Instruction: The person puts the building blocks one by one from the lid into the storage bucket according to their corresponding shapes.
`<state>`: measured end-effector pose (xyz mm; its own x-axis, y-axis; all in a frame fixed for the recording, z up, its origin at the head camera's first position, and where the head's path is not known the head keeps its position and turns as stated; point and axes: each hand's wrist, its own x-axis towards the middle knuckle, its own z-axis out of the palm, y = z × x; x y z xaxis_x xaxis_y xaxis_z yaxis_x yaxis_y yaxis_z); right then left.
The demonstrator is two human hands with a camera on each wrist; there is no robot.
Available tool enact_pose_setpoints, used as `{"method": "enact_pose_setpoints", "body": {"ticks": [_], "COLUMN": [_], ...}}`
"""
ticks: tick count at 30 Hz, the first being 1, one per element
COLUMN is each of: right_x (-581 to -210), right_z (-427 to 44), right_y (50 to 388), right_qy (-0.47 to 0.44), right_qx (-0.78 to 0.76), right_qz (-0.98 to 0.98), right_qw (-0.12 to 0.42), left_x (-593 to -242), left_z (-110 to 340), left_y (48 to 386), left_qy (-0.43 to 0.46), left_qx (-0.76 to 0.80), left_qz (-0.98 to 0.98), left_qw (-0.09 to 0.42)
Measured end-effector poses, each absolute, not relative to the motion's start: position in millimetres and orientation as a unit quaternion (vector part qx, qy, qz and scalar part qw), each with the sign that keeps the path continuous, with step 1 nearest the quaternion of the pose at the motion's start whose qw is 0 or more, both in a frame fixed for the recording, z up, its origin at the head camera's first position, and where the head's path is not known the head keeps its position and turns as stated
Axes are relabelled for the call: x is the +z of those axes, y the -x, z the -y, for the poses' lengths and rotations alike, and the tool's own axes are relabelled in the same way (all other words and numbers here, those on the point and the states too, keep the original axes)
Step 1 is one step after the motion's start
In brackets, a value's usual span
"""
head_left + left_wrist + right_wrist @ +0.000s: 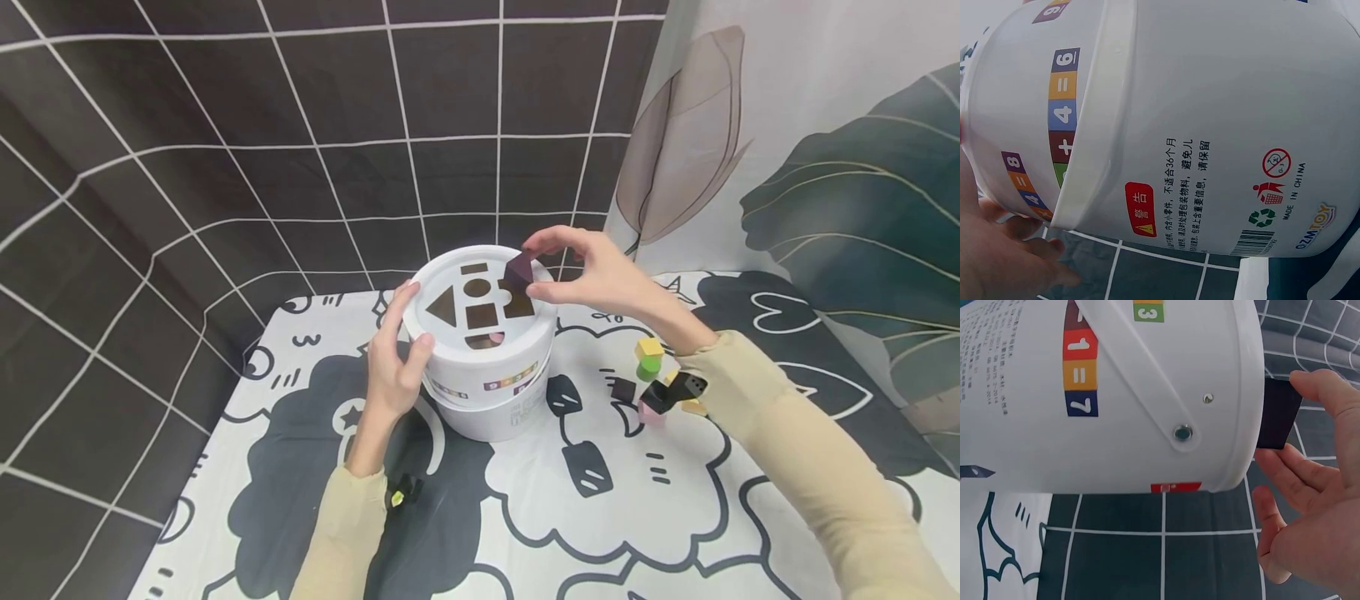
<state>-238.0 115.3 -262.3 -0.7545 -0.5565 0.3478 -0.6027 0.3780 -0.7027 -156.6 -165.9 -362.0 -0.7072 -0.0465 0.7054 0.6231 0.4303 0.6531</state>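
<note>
**Misalignment risk**

Right hand [600,271] pinches the dark block [519,271] over the right side of the bucket's [487,421] cutout lid [448,336]. Left hand [396,367], fingers spread, touches the rim. Skewed angle could jam the block; loose pinch could drop it.

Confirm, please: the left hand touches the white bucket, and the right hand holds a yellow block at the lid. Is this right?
Not quite: the block that the right hand holds at the lid is dark, not yellow, as the head view shows. The left hand does touch the white bucket.
</note>
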Motion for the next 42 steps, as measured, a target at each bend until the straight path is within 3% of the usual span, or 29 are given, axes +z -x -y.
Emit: {"method": "enact_pose_setpoints", "body": {"ticks": [31,42], "right_x": [-256,-260], "right_z": [-55,-40], "right_y": [237,241], "right_qy": [-0.38,-0.429], "right_qx": [0.368,0.365], "right_qz": [0.849,0.826], "right_qw": [-0.007,-0.01], "left_x": [-362,-362], "left_z": [166,167], "left_y": [156,156], "left_qy": [0.181,0.182], "left_qx": [-0.504,-0.502], "left_qz": [0.78,0.781], "left_qw": [0.323,0.324]}}
